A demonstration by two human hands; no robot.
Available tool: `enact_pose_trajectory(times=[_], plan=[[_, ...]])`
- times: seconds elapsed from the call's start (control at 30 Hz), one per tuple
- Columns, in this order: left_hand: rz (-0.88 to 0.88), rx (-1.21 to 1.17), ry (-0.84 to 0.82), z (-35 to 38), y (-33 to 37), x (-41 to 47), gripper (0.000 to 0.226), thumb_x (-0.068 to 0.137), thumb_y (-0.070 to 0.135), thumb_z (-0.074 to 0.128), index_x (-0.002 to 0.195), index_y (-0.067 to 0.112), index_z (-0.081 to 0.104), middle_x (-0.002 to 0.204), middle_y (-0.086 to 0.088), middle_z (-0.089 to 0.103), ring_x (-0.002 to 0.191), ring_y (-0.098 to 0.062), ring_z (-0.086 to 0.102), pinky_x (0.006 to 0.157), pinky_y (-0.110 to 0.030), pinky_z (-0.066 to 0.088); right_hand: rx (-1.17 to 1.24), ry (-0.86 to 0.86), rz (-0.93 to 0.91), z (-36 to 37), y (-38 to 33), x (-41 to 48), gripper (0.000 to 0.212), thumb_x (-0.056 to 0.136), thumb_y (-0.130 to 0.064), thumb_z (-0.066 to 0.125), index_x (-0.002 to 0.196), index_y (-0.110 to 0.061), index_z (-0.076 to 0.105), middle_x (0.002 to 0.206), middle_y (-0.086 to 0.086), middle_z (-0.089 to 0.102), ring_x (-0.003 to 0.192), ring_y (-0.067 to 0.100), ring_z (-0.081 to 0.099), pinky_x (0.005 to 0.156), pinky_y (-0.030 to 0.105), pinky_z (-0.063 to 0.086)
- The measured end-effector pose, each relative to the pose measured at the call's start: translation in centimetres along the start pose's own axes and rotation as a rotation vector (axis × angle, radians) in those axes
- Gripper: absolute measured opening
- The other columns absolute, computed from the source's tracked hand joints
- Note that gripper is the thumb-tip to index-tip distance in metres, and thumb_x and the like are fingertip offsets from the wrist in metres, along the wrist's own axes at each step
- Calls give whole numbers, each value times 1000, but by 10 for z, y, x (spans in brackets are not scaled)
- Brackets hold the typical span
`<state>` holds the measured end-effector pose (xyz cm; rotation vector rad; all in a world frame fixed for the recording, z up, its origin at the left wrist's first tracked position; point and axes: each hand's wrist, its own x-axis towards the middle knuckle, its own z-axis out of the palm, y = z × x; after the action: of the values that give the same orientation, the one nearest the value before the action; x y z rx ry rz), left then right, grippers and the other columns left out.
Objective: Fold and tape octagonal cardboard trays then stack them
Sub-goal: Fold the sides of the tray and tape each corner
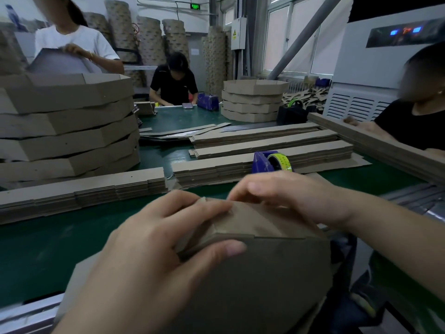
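Note:
A brown cardboard tray stands tilted at the near edge of the green table, its upper corner turned toward me. My left hand grips that corner, thumb on the near face and fingers over the far side. My right hand holds the top edge just to the right, fingers curled over the fold. A purple tape dispenser with a yellow-green roll sits just beyond my right hand.
A tall stack of finished octagonal trays stands at the left, a smaller stack at the far side. Piles of flat cardboard strips lie across the green table. Three people work around it.

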<state>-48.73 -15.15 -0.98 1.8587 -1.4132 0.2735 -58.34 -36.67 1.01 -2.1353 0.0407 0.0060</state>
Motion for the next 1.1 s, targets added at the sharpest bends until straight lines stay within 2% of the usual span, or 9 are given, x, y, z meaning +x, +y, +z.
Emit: enact_pose_trajectory(times=[0.07,0.13,0.27,0.4,0.53,0.67,0.77,0.87,1.1], plan=[[-7,0,39,-5,-3,-4,49,70,76,51,112,54,61,106,25,60,93,0,63,71,-31,54,-106,-74,32,-8,7,-15,49,79,-69,53,114,-36,62,108,-19,65,97,0,63,77,13,49],[-17,-20,75,-10,-8,-8,43,71,71,55,108,50,66,105,23,61,94,3,61,72,-17,49,-162,-80,61,-14,15,-28,69,62,-82,62,118,-42,58,115,-18,62,105,4,62,83,22,53],[-19,-64,150,-15,-14,-17,39,74,63,58,108,46,67,107,20,62,98,7,59,77,0,39,-136,38,26,-20,28,-45,67,61,-60,78,122,-44,55,124,-10,62,115,12,60,93,36,53],[-52,-251,188,-6,-26,-29,39,75,54,63,110,36,69,110,10,67,103,-4,63,84,-10,44,-182,230,11,-17,27,-48,74,52,-73,77,119,-51,56,122,-15,64,113,6,61,98,42,49],[-137,-359,109,-6,-44,-41,41,72,55,65,108,35,68,113,3,67,105,-13,63,85,-31,50,-216,218,-9,-4,15,-40,66,54,-65,80,114,-51,58,112,-28,63,104,-5,60,81,15,51],[-13,-63,78,-6,-31,-25,31,79,52,60,103,33,68,130,7,53,112,-9,58,91,-26,47,-247,205,-29,13,-1,-28,60,58,-54,81,112,-47,56,108,-33,60,98,-11,58,73,5,45],[48,109,-9,-1,-8,-9,41,85,62,47,120,44,59,124,19,53,107,-9,59,79,-40,53,-325,161,-54,25,-14,-18,65,63,-49,82,120,-46,53,110,-32,58,102,-12,55,78,6,45],[30,180,-90,5,2,1,50,83,73,33,129,58,40,115,25,53,102,-8,59,69,-42,54,-342,151,-101,27,-12,-16,69,68,-39,85,129,-38,52,117,-25,59,110,-7,54,88,13,45],[14,-1,36,-5,-16,-4,42,86,65,42,123,49,53,114,18,58,106,-11,60,80,-42,51,-354,241,31,1,9,-32,67,56,-73,74,117,-52,54,112,-35,55,104,-13,53,76,6,45]])
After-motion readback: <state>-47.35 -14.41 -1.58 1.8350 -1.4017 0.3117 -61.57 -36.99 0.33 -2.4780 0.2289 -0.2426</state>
